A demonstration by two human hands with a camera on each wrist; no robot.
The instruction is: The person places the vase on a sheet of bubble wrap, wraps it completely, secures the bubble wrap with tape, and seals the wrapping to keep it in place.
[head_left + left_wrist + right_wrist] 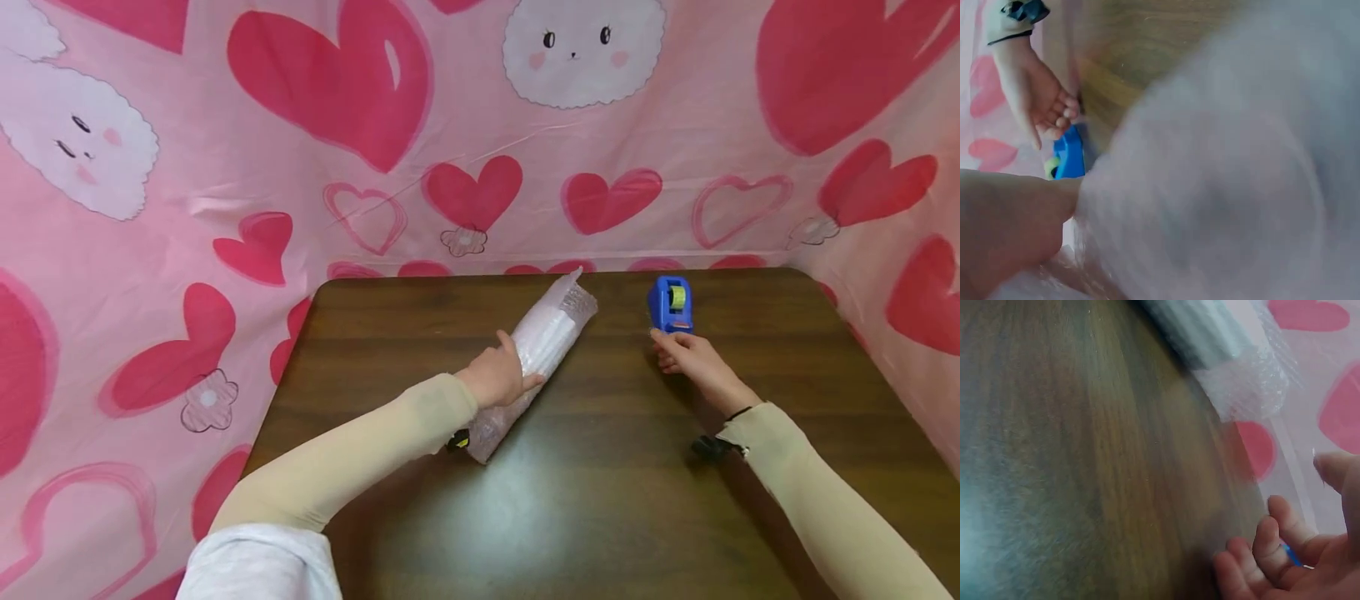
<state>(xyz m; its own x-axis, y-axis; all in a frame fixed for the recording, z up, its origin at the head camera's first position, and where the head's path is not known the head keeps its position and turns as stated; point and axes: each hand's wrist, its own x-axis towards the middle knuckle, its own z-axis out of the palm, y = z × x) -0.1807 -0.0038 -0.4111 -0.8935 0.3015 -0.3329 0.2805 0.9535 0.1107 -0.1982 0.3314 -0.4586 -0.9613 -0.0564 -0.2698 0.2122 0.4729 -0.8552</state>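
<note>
A roll-shaped bundle in bubble wrap [543,337] lies slantwise on the table, its far end towards the back edge. My left hand [495,372] holds it around the middle, with the thumb laid across the top. In the left wrist view the bubble wrap [1210,187] fills most of the picture, blurred, and hides part of the hand. My right hand [693,358] is just in front of a blue tape dispenser [670,304] with a yellowish roll. Its fingers [1266,537] are loosely bent and the thumb stands apart. A thin bright line shows at the thumb tip, too fine to identify.
The dark wooden table [600,500] has rounded back corners. Pink cloth [525,133] with hearts and white faces hangs behind it and at both sides. Dark wrist devices [711,448] hang below both forearms, close to the tabletop.
</note>
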